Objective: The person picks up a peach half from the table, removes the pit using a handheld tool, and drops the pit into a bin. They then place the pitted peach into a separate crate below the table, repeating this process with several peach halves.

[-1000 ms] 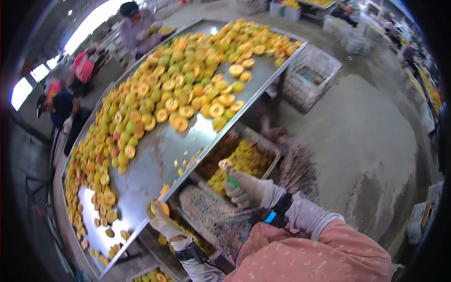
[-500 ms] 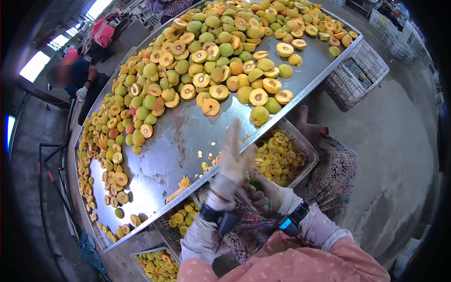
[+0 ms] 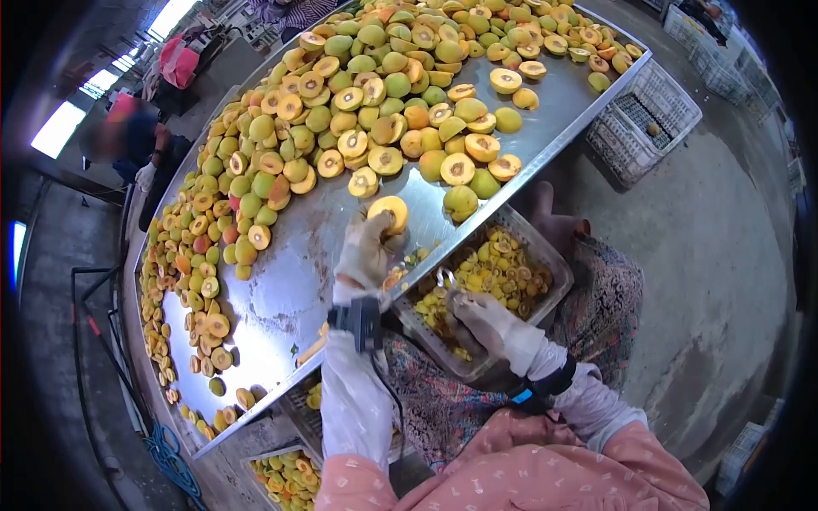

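Note:
My left hand [image 3: 366, 251], in a pale glove, is closed around a yellow peach half [image 3: 390, 213] just above the metal table [image 3: 285, 285]. The cut face is partly visible beyond my fingers. My right hand [image 3: 490, 324], also gloved, grips a pitting tool with a curved metal tip [image 3: 445, 277]; its handle is hidden in my fingers. That hand hovers over a plastic crate [image 3: 558, 298] of yellow fruit pieces below the table edge. A large heap of whole and halved peaches [image 3: 341, 119] covers the far side of the table.
A whitish crate [image 3: 643, 128] stands on the floor to the right. Crates of fruit [image 3: 285, 477] sit below the table at lower left. Another person [image 3: 141, 145] is at the table's left side. A blue hose [image 3: 170, 464] lies on the floor.
My left hand has moved left over the table and taken hold of a peach half. My right hand has turned, bringing the tool's metal tip into view over the crate.

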{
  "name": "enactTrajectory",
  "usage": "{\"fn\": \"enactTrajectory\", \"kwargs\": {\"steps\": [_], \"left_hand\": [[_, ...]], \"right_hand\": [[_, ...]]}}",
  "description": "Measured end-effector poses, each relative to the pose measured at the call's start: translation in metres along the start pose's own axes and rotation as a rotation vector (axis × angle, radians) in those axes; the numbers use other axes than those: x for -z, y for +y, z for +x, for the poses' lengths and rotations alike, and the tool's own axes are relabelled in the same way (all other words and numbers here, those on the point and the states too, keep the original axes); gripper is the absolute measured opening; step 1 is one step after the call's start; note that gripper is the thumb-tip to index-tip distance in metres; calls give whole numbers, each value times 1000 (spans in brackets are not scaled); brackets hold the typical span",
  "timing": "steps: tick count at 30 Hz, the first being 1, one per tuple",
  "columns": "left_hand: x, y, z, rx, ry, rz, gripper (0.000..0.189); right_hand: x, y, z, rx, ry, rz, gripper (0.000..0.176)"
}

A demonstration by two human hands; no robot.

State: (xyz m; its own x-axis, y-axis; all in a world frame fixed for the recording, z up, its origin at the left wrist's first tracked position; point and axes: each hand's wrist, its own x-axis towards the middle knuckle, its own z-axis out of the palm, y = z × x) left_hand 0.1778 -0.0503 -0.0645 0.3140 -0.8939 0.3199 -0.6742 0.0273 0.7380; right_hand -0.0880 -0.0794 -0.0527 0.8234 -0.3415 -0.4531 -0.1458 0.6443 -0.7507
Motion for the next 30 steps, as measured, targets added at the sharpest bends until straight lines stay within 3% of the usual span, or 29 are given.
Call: {"fn": "enactTrajectory", "kwargs": {"steps": [1, 3, 4, 6, 7, 10, 13, 17, 20, 27, 30], "left_hand": [[-6, 25, -16, 3, 1, 1, 23], [-11, 80, -39, -58, 89, -296, 19], [-11, 102, -48, -63, 99, -294, 19], [-9, 141, -61, 395, 120, -1001, 29], [-11, 158, -64, 384, 125, -1001, 29], [-12, 185, -73, 598, 305, -1410, 38], [-13, 193, -86, 492, 259, -1340, 41], [-11, 218, -95, 411, 346, -1138, 53], [-13, 223, -103, 373, 393, -917, 65], [-17, 234, -116, 285, 457, -852, 58], [-17, 239, -117, 361, 458, -945, 53]], "right_hand": [[-8, -2, -2, -3, -2, 0, 31], [-21, -13, -6, 132, 39, -247, 30], [-30, -28, -19, 119, 63, -451, 35], [-39, -23, -27, 130, 108, -467, 32], [-42, -19, -29, 133, 158, -476, 30], [-42, 5, -39, 274, 186, -519, 35], [-62, -16, -73, 341, 248, -585, 40], [-67, -11, -80, 301, 321, -677, 43], [-74, -9, -83, 350, 233, -584, 44], [-87, -12, -97, 367, 273, -736, 36], [-81, 3, -91, 316, 290, -804, 37]]}}
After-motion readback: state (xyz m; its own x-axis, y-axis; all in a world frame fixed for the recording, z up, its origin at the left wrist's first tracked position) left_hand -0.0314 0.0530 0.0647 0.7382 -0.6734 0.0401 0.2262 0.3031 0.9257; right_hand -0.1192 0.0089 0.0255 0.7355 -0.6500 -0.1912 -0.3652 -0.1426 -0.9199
